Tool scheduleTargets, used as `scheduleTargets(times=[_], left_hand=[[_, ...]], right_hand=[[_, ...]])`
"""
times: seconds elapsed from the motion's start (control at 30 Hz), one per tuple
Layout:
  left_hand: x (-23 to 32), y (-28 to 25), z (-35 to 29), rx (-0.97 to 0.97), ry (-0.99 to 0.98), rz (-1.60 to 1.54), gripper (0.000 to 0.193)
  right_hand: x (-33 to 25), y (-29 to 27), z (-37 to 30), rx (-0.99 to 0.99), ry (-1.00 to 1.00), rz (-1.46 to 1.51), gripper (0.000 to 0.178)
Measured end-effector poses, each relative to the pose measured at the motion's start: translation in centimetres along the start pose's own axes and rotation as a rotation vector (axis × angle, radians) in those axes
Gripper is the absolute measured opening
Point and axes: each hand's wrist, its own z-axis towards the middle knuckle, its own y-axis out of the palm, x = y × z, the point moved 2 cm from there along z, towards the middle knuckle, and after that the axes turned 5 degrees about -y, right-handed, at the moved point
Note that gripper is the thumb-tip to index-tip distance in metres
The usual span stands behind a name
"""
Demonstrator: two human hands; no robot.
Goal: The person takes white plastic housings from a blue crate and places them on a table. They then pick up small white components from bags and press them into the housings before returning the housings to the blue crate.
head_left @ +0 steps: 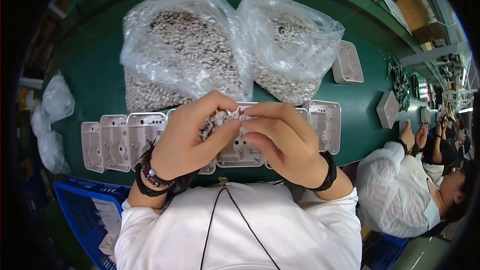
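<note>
Cupped in my left hand is a handful of small white plastic parts; the thumb and fingers close round them. My right hand meets it from the right, its thumb and fingertips pinched at one small part at the edge of the handful. The exact shape of that part is partly covered by the fingers. Directly below both hands lies a white plastic housing, open side up, with round holes and moulded ribs inside. More white housings stand in a row to the left, and another housing is at the right.
Two clear plastic bags full of small white parts lie behind the row on the green table. Two white boxes sit farther right. A blue crate stands at the lower left. A co-worker in white sits at the right.
</note>
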Motion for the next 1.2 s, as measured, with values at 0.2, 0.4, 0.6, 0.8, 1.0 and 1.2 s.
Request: scheduleTargets(times=[0.2,0.4,0.6,0.8,1.0,1.2], left_hand=[[0.7,1.0,0.1,-0.076,0.088,0.201,0.017],[1.4,1.7,0.6,-0.267,0.035,0.256,0.018],[-0.8,1.5,-0.1,-0.027,0.010,-0.014,0.016],[-2.3,0.2,-1.9,0.251,-0.144,-0.180,0.018],[-2.0,-0.3,-1.6,0.334,-0.258,-0.325,0.022],[-2.1,-0.3,-1.2,0.318,-0.250,-0.342,0.029]], right_hand=[[0.8,-0.7,-1.3,0.043,0.140,0.059,0.025],[0.5,-3.8,-3.0,-0.049,0.148,0.036,0.017],[4.6,-13.8,-9.1,0.051,0.317,-0.353,0.015],[11.0,-12.2,-10.7,-0.303,0.385,-0.526,0.016],[12.5,-10.1,-10.0,-0.426,0.330,-0.542,0.015],[12.4,-9.9,-10.1,-0.500,0.327,-0.629,0.013]])
